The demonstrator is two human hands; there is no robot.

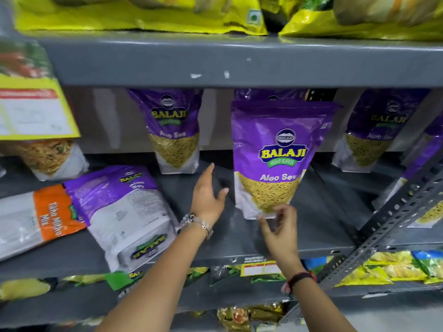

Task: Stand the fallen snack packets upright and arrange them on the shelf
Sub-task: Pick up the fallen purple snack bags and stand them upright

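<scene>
So your right hand [279, 226] is pinching the bottom edge of a purple and white plastic snack pouch [275, 159] that stands upright near the front middle of the grey metal shelf [239, 238]. The front reads "BALAJI WAFERS" and "Aloo Sev", with yellow sev showing through the clear window. Your left hand [208, 195] is spread and holding nothing, hovering just left of that pouch.

Two more Aloo Sev pouches stand at the back, one to the left [173, 130] and one to the right [376, 133]; another seems to sit right behind the one you're holding, but it's mostly hidden.

On the left, a fallen purple and white pouch [124, 212] lies on its face, back panel up, "BALAJI" upside down near its base. Beside it lies an orange and white packet [36, 219] that looks like "Tikha Mitha Mix", though it's blurry. Yellow bags [143, 17] fill the shelf above.
</scene>
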